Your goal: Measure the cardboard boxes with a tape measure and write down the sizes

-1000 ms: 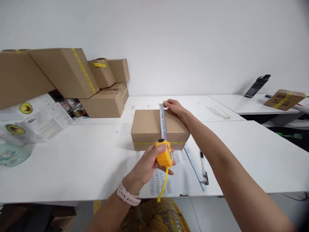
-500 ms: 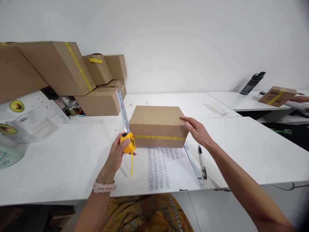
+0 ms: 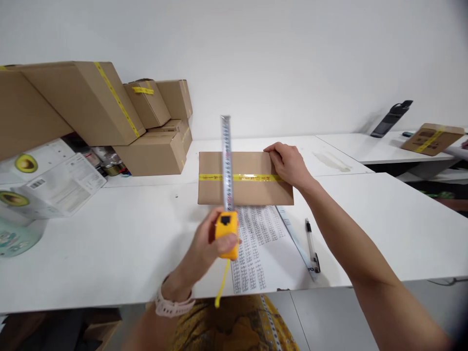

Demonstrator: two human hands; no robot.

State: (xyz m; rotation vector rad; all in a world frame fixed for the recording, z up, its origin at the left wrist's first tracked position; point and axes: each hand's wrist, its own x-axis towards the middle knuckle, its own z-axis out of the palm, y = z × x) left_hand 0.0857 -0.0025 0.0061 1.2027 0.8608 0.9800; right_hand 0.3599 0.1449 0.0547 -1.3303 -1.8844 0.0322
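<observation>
My left hand (image 3: pixel 203 246) is closed around a yellow tape measure (image 3: pixel 227 235). Its blade sticks out away from me, in front of the left part of a cardboard box (image 3: pixel 252 192); whether it touches the box I cannot tell. A yellow strap hangs below the case. The box is tipped so its yellow-taped side faces me. My right hand (image 3: pixel 288 163) grips the box's upper right edge, fingers behind and thumb in front. Under and in front of the box lies a paper sheet (image 3: pixel 278 268) with rows of writing. A pen (image 3: pixel 312 246) rests right of it.
Cardboard boxes (image 3: pixel 149 155) are stacked at the left, above white cartons with avocado pictures (image 3: pixel 69 187). A mint-green container (image 3: pixel 16 239) stands at the left edge. On the right are a dark bottle (image 3: pixel 391 119) and another taped box (image 3: pixel 433 140). The table's front edge is close.
My left hand has brought the tape measure rightward, in front of the box. With my right hand moved to its far edge, the box has tilted so its taped side faces me.
</observation>
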